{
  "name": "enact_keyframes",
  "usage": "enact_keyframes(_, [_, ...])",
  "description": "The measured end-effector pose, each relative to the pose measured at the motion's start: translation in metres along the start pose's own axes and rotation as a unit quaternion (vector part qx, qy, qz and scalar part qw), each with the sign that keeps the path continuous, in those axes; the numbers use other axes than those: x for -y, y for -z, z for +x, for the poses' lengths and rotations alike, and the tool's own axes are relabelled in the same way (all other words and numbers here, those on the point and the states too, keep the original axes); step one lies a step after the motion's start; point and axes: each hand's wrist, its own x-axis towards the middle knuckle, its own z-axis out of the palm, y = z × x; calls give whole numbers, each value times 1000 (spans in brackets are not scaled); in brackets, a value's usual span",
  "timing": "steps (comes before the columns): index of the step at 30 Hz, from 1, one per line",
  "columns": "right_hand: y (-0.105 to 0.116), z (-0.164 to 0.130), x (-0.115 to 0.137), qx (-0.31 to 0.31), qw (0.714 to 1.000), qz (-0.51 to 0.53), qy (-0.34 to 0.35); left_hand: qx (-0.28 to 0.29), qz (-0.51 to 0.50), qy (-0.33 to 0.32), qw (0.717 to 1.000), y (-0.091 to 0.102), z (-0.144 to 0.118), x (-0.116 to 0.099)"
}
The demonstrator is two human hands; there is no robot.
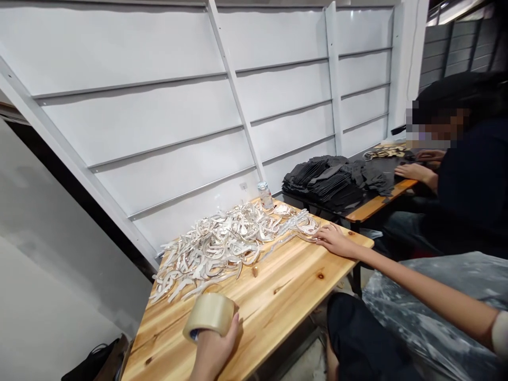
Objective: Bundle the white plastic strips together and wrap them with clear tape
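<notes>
**Two bare arms, one reaching far, one held close**

The person's right hand is stretched well forward, the bare forearm running long and nearly straight from the lower right corner, a pale sleeve edge showing at the elbow end. The palm faces down, fingers spread and laid flat. The left hand comes up from the bottom edge, wrist bent slightly, fingers curled closed in a grip, with a fingertip showing at the top. The two hands are well apart.

Tape roll upright above table edge; silver strips heaped.
</notes>
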Motion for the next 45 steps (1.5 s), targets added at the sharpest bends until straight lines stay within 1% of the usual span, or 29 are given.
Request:
enact_keyframes(2, [-3,4,0,-27,1000,-12,-9,-4,-13,0,1000,-1,0,4])
enact_keyframes(4, [-3,5,8,-60,998,-22,-10,-10,-50,6,999,-2,0,5])
enact_keyframes(6, [0,3,24,-89,996,-26,4,-19,-158,8,987,1,-1,3])
enact_keyframes(7, [1,2,36,-98,995,-24,23,-27,-241,10,970,4,-1,0])
enact_keyframes(8, [3,1,50,-102,993,-18,51,-34,-334,14,942,8,0,-5])
enact_keyframes(9, [3,1,65,-100,991,-9,90,-36,-426,20,904,14,2,-12])
enact_keyframes(10, [3,3,82,-97,984,8,149,-37,-510,26,859,20,4,-22])
enact_keyframes(12, [-1,14,115,-83,964,55,248,-26,-631,40,774,34,10,-45])
enact_keyframes(13, [-5,23,130,-66,956,86,274,-26,-680,32,732,40,14,-58])
enact_keyframes(14, [-11,35,144,-49,950,123,283,-3,-716,25,698,45,19,-71])
enact_keyframes(16, [-29,61,169,-32,940,186,283,45,-766,19,641,51,31,-94])
enact_keyframes(18, [-52,88,189,-38,934,230,269,66,-797,37,600,49,47,-108])
enact_keyframes(20, [-75,107,205,-54,930,266,249,84,-813,60,573,43,64,-109])
enact_keyframes(22, [-95,117,216,-68,924,302,224,86,-820,92,558,32,80,-100])
enact_keyframes(23, [-102,119,218,-73,921,317,212,77,-824,110,551,27,86,-92])
enact_keyframes(26, [-111,115,216,-85,916,352,174,37,-836,146,528,11,96,-69])
enact_keyframes(28, [-108,111,210,-83,913,364,166,37,-837,157,523,4,97,-59])
enact_keyframes(29, [-105,111,207,-73,910,368,174,42,-835,162,523,1,96,-55])
enact_keyframes(33, [-92,113,201,8,885,391,253,54,-828,189,524,-8,97,-48])
enact_keyframes(35, [-90,113,201,39,872,412,262,90,-814,205,537,-10,98,-46])
enact_keyframes(37, [-90,110,202,51,867,435,239,145,-791,211,556,-10,99,-46])
enact_keyframes(38, [-92,107,203,49,866,448,217,172,-778,202,569,-9,99,-46])
enact_keyframes(39, [-93,105,203,43,866,461,188,199,-762,186,588,-6,100,-46])
enact_keyframes(40, [-93,103,204,33,865,475,156,224,-738,167,614,-4,100,-46])
enact_keyframes(41, [-94,101,205,21,862,491,123,247,-705,151,647,-1,100,-45])
enact_keyframes(42, [-93,99,206,10,856,508,93,252,-663,133,692,2,101,-44])
enact_keyframes(43, [-92,98,207,2,848,525,65,237,-619,113,740,5,102,-43])
enact_keyframes(44, [-90,98,208,-5,840,541,41,201,-580,92,784,7,103,-41])
enact_keyframes(45, [-88,97,208,-9,832,554,19,154,-552,68,817,8,103,-40])
